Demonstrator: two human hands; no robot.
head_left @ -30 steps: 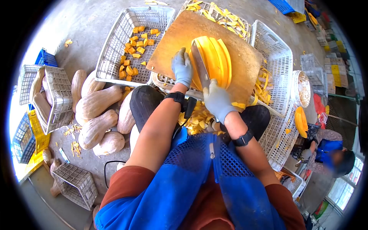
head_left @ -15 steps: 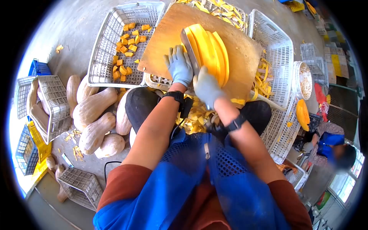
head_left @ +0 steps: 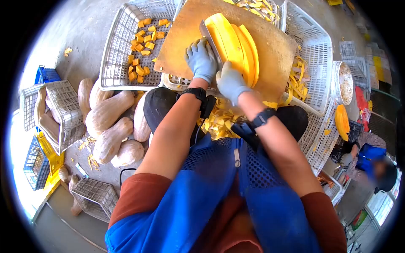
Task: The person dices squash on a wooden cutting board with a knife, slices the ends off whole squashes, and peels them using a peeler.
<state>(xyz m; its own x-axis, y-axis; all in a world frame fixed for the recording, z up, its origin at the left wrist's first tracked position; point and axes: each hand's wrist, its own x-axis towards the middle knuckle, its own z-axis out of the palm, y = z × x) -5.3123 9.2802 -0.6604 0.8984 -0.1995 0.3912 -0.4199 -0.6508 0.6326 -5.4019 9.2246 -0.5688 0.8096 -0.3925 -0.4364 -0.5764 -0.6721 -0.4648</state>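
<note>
Peeled pumpkin slabs [head_left: 226, 41], bright yellow-orange, lie side by side on a wooden cutting board [head_left: 270, 50]. A wide-bladed knife [head_left: 212, 40] stands along their left edge. My right hand [head_left: 232, 83], in a pale grey-blue glove, is closed around the knife's handle, which the fingers hide. My left hand [head_left: 201, 60], gloved alike, lies on the board just left of the blade. Its fingers point forward and their tips are at the blade; whether a piece is under them cannot be seen.
A grey crate [head_left: 110, 69] with pumpkin cubes stands left of the board. Whole pumpkins [head_left: 110, 113] lie on the floor at left. Peelings [head_left: 221, 122] fill the space below the board. Another crate [head_left: 310, 31] and a white bucket [head_left: 344, 82] stand right; a co-worker [head_left: 371, 160] sits beyond.
The whole view has shifted slightly, with the board now higher and further right. The knife stays against the left side of the slabs. A yellow bit by my left fingertips no longer shows.
</note>
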